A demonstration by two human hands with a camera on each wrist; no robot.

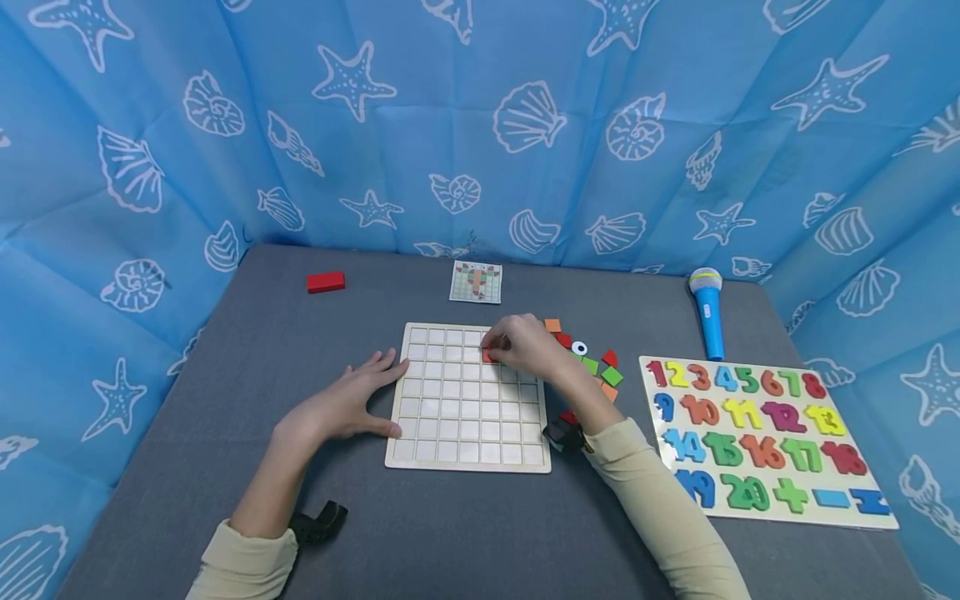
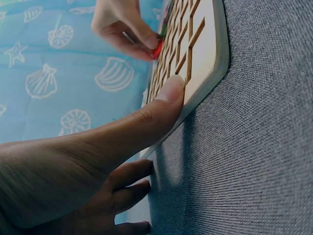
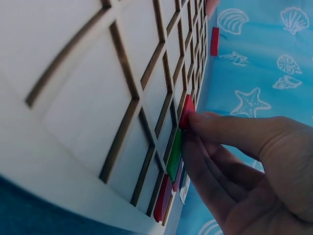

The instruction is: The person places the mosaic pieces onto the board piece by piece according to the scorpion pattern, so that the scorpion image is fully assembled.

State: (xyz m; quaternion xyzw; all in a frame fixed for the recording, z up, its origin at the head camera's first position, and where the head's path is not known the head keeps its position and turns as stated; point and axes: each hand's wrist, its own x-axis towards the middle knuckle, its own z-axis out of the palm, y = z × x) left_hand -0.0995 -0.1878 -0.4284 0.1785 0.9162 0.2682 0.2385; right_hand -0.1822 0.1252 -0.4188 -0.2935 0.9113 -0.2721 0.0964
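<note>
A pale wooden grid board lies flat on the table. My right hand pinches a small red tile between thumb and fingers, over the board's upper right squares. Beside that tile, in the right wrist view, a green tile sits in the grid, and a red piece shows close to the board's edge. My left hand rests along the board's left side with fingers spread; in the left wrist view its thumb presses on the rim.
Loose coloured tiles, among them a green one and a round eye piece, lie right of the board. A pattern card is behind it, a red block back left. At right are a number puzzle and a toy microphone.
</note>
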